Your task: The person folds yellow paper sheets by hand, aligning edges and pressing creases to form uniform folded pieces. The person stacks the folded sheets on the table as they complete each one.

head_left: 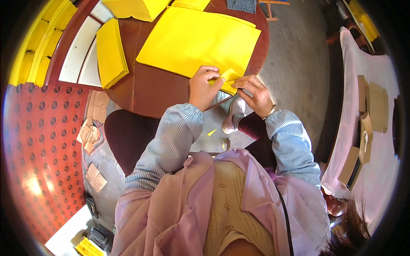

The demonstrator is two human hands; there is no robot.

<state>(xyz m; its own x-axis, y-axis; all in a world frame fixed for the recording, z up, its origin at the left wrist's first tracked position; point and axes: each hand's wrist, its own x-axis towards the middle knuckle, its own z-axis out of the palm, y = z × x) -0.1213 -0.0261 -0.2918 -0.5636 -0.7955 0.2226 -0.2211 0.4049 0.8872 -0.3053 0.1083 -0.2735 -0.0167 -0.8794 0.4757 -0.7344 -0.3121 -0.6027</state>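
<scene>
A broad stack of yellow sheets (196, 40) lies on a round brown table (160, 94). Its near right corner reaches the table's edge, where both my hands are. Thumb and fingers of my left hand (204, 87) pinch a turned-up yellow flap (229, 74) at that corner. My right hand (255, 94), with a bracelet at the wrist, grips the same corner from the right between thumb and forefinger. How many sheets they pinch cannot be made out.
A folded yellow bundle (112, 53) lies at the table's left, and more yellow material (136, 8) at the far side. Open cardboard boxes (365, 132) rest on a pink-covered surface (337, 158) to the right. A yellow scrap (212, 132) is on the floor.
</scene>
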